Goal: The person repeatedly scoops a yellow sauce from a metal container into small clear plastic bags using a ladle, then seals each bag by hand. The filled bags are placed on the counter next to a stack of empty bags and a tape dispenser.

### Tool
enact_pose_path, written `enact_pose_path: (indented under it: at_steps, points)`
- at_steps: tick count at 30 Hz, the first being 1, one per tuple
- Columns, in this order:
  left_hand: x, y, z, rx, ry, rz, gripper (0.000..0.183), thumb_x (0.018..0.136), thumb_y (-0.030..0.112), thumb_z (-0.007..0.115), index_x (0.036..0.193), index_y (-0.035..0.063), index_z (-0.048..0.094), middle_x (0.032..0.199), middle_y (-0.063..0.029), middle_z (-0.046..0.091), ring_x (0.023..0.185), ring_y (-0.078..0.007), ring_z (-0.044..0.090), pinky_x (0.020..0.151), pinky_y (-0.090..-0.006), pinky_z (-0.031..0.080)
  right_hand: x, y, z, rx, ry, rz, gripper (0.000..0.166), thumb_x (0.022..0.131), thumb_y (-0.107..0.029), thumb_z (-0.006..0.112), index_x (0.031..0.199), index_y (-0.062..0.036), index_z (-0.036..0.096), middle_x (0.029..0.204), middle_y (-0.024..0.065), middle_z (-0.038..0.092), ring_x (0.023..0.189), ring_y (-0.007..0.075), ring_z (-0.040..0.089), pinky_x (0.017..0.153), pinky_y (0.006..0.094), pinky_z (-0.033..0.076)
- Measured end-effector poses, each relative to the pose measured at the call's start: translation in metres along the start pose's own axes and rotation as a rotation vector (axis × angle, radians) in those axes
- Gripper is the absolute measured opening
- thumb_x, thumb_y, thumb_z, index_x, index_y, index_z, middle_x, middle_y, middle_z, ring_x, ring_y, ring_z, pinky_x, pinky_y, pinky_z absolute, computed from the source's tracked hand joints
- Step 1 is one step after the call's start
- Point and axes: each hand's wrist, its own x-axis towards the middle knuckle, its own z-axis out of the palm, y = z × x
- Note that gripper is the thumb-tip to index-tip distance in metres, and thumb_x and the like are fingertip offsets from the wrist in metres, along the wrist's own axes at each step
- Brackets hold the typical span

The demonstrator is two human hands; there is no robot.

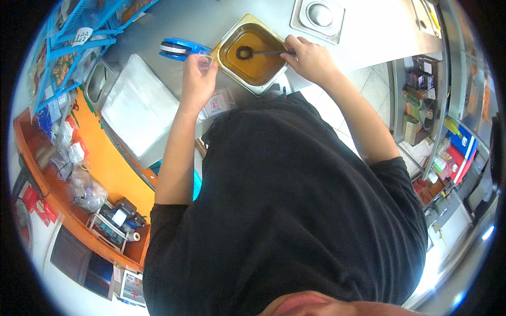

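Observation:
A square steel food pan (259, 89) holding an amber-brown liquid stands on the metal worktop before me. My right hand (308, 57) grips the dark handle of a small ladle (245, 52), whose round bowl sits in the liquid. At the pan's left side, my left hand (201, 75) pinches a small clear plastic bag (205, 57), partly hidden by the fingers. Just behind that hand lies a blue tape dispenser (185, 46) with a pale roll. A clear packet with a printed label (216, 104) rests on the worktop below the pan.
A steel pan lid (318, 17) lies at the upper right. To the left are a stack of clear plastic sheets or bags (138, 106), another steel pan (99, 81) and blue plastic racks (79, 43). Metal shelving (423, 91) with packages stands on the right.

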Motion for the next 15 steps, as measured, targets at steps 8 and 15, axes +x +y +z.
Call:
enact_pose_path:
  at_steps: [8, 15]
  points:
    - [0.002, 0.034, 0.018, -0.267, -0.044, -0.013, 0.032, 0.093, 0.019, 0.075, 0.114, 0.0030, 0.058, 0.109, -0.0099, 0.062, 0.099, -0.0213, 0.062, 0.091, -0.0365, 0.051, -0.029, 0.010, 0.004, 0.224, -0.133, 0.115, 0.020, 0.100, -0.024, 0.065, 0.106, -0.0067, 0.058, 0.098, 0.0152, 0.075, 0.091, 0.0365, 0.073, 0.079, 0.0459, 0.056]
    - [-0.016, 0.057, 0.026, -0.131, -0.054, 0.214, 0.031, 0.091, 0.010, 0.075, 0.114, 0.0036, 0.055, 0.114, -0.0119, 0.054, 0.095, -0.0215, 0.060, 0.088, -0.0350, 0.052, -0.073, 0.035, 0.011, 0.281, -0.146, 0.170, 0.019, 0.100, -0.023, 0.064, 0.105, -0.0062, 0.057, 0.098, 0.0175, 0.076, 0.089, 0.0389, 0.073, 0.078, 0.0470, 0.056]
